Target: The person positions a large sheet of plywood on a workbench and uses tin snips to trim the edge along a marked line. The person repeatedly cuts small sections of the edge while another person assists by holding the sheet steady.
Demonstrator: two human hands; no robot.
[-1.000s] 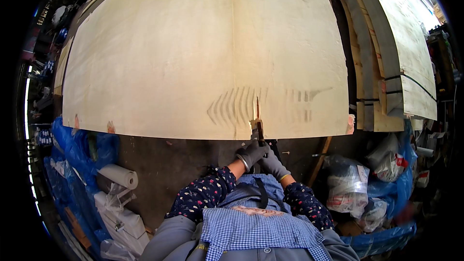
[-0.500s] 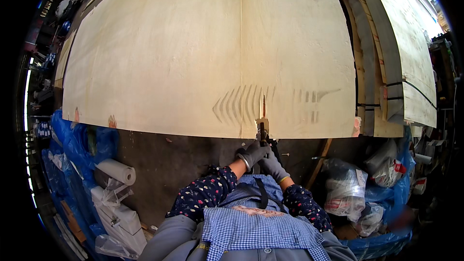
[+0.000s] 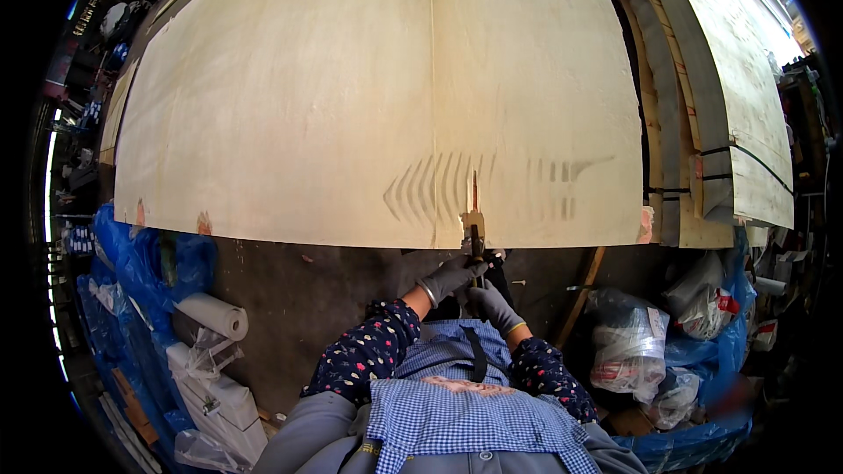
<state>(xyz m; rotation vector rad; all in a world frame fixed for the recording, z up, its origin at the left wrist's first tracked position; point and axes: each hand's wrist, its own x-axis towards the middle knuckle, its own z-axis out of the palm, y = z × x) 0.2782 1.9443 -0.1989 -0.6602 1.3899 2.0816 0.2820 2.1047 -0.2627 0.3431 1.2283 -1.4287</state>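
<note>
A large pale plywood sheet [image 3: 307, 105] lies in front of me, with a narrow split showing reddish wood at its near edge. Over that broken spot is the head of a dark, long hand tool [image 3: 477, 244], whose exact kind I cannot make out. My left hand [image 3: 448, 281], in a grey glove, is closed around the tool just off the sheet's edge. Lower down and to the right, my gloved right hand [image 3: 494, 305] is closed at the tool's handle end. Grey curved smudges mark the sheet on both sides of the split.
To the right stands a strapped stack of boards [image 3: 755, 167]. Plastic-wrapped bundles [image 3: 628, 342] sit below it beside a wooden strip [image 3: 581, 294]. Blue plastic sheeting [image 3: 145, 263], a white roll [image 3: 213, 316] and a white wrapped block [image 3: 215, 382] lie at left.
Both hands have drawn slightly apart, the left shifting a little leftward, so more of the tool's handle shows between them. The tool's head stays at the split.
</note>
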